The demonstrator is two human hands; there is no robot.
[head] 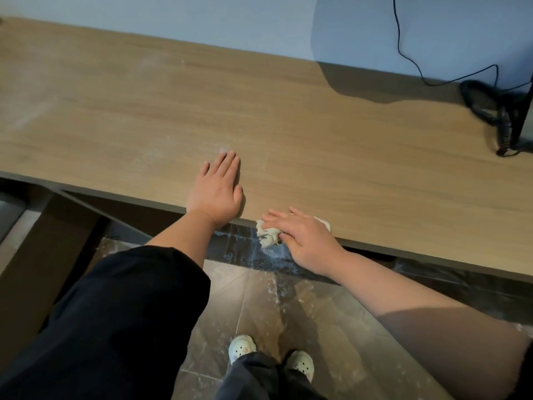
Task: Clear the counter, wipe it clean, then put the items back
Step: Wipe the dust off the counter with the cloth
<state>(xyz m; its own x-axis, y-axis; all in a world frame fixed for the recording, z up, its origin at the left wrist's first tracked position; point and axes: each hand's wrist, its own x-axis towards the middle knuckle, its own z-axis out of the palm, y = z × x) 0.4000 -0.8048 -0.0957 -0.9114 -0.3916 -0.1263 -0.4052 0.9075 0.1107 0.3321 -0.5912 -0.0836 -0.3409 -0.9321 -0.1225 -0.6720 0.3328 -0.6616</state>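
A long wooden counter (288, 111) runs across the view, with faint dusty smears at its left part. My left hand (216, 192) lies flat on it near the front edge, fingers straight and together. My right hand (300, 235) holds a crumpled pale cloth (268, 232) at the counter's front edge. Its fingers stretch over the cloth while the thumb tucks under it. Part of the cloth hangs over the edge.
A black stand with coiled black cables (496, 108) sits at the counter's far right, a cable running up the grey wall (202, 18). A dark cabinet panel (43, 255) stands open at the lower left. My feet in pale clogs (242, 347) stand on brown floor tiles.
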